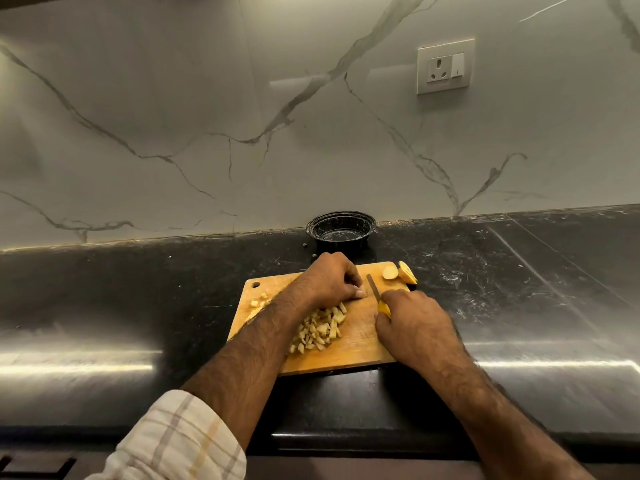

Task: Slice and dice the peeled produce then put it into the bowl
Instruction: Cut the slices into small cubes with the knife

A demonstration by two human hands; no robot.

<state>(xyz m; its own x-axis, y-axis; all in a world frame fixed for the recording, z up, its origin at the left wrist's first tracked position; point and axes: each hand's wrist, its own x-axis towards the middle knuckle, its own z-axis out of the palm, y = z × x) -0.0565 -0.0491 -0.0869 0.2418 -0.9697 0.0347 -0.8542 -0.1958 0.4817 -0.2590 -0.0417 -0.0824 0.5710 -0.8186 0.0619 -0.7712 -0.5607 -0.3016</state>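
A wooden cutting board (360, 344) lies on the black counter. My left hand (332, 280) presses down on a piece of pale produce near the board's far middle; the piece is mostly hidden under my fingers. My right hand (412, 323) grips a yellow-handled knife (375, 294), its blade pointing away just right of my left fingertips. A pile of diced pieces (320, 330) sits below my left hand. A few dice (258, 303) lie at the board's left end. Two larger produce pieces (400, 273) rest at the far right corner. The black bowl (341, 226) stands empty behind the board.
The dark, scratched counter (519, 289) stretches left and right of the board. A marble backsplash rises behind the bowl, with a wall socket (445, 66) at the upper right. The counter's front edge (346, 441) runs below my forearms.
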